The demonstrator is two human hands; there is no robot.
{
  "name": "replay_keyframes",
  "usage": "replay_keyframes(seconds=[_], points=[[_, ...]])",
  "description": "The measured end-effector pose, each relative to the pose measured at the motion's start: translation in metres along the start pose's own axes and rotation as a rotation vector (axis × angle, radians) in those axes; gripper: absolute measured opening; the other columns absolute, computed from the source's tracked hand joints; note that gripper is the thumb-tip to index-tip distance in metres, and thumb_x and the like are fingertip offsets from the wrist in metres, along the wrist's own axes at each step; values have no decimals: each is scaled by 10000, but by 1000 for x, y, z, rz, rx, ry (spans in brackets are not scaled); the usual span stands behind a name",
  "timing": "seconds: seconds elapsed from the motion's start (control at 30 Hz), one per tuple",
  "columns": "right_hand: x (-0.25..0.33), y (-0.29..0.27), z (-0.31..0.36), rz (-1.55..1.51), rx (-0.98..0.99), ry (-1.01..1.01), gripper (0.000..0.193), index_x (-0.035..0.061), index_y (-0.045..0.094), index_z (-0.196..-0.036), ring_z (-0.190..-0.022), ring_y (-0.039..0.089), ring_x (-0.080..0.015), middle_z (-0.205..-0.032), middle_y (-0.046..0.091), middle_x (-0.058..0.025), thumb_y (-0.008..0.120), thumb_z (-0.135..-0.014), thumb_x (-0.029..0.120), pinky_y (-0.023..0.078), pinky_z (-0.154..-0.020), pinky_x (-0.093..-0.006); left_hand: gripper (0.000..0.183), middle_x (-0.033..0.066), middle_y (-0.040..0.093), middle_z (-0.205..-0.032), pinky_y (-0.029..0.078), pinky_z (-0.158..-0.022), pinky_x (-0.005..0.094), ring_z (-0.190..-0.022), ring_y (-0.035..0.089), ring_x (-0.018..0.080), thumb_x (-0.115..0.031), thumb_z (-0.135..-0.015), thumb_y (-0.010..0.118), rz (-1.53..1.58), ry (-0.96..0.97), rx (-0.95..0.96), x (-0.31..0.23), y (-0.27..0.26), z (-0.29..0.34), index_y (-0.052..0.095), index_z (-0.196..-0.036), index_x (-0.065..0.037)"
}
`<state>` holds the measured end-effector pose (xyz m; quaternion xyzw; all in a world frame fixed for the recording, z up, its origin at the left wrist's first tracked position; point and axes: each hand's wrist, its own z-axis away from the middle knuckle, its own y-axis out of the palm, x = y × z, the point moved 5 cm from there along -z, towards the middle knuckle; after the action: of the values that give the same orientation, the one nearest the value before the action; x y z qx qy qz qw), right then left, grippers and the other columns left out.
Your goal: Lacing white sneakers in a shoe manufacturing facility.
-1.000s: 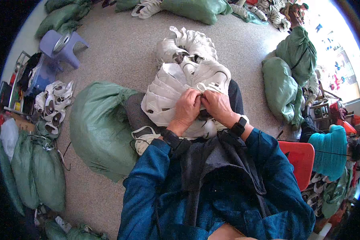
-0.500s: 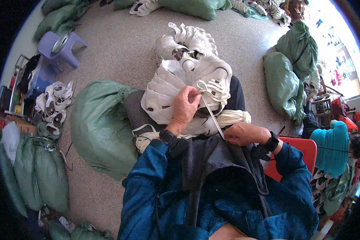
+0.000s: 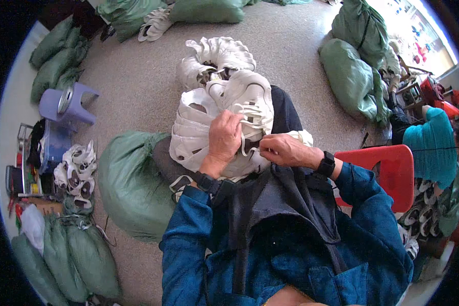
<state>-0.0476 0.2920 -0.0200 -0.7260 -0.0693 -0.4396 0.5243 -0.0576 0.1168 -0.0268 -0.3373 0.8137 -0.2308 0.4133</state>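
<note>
A white shoe upper [image 3: 246,87] lies over my lap, its lace [image 3: 255,120] threaded in rows across the front. Against the lacing, my left hand [image 3: 224,137] is closed, its fingertips pinching the shoelace beside the eyelets. My right hand [image 3: 289,151] is closed too, thumb and forefinger together at the loose part of the same lace, which hangs in a slack curve between the hands. Under and left of this upper sits a stack of nested white uppers [image 3: 187,133]. Beyond it another curved stack of uppers [image 3: 222,53] continues. A pale bundle [image 3: 302,136] shows behind my right wrist.
A full green sack [image 3: 132,186] leans at my left leg. More green sacks [image 3: 349,76] stand at right and along the edges. A purple stool [image 3: 69,104], a red chair [image 3: 387,173], loose uppers [image 3: 75,171] and a person in a turquoise top [image 3: 431,143] are around.
My right hand has moved up and toward my left hand. The lace, stretched straight between them before, now hangs slack and curved. The whole view has shifted a little.
</note>
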Motion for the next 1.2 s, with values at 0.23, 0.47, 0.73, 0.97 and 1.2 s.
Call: replay_keyframes(seconds=[0.23, 0.47, 0.73, 0.97, 1.2], points=[[-13, 4, -6, -29, 25, -17, 129, -11, 617, -891, -792, 630, -343, -867, 616, -171, 608, -906, 117, 506, -719, -419, 173, 110, 587, -932, 515, -743, 421, -870, 619, 327, -5, -816, 645, -25, 82, -47, -4, 2, -5, 609, -977, -59], [24, -18, -17, -235, 7, -95, 119, -24, 603, -872, -823, 637, -296, -1014, 621, -136, 630, -890, 90, 521, -762, -378, 165, 113, 587, -957, 513, -769, 431, -896, 619, 331, -21, -826, 639, 137, -218, 56, 12, 4, -3, 620, -984, -62], [13, -4, -18, 16, 89, -126, 102, -19, 585, -859, -863, 638, -336, -1064, 600, -148, 617, -875, 77, 524, -756, -405, 76, 132, 588, -938, 505, -778, 404, -902, 607, 334, -89, -826, 684, 36, 72, 191, 1, 4, -19, 652, -870, -36], [-19, -3, -9, 284, 16, -133, 110, 11, 560, -929, -819, 638, -393, -912, 585, -181, 580, -863, 97, 524, -684, -472, 105, 67, 614, -930, 486, -806, 306, -880, 607, 179, -120, -852, 695, 632, -236, 593, 27, -1, -22, 678, -834, -18], [-20, -5, -6, 199, 41, -105, 132, -15, 570, -944, -824, 616, -357, -988, 561, -153, 609, -883, 95, 512, -720, -445, 88, 0, 583, -1077, 471, -865, 267, -936, 571, 95, -92, -893, 693, 876, -505, 546, 60, -12, 0, 642, -936, -36]])
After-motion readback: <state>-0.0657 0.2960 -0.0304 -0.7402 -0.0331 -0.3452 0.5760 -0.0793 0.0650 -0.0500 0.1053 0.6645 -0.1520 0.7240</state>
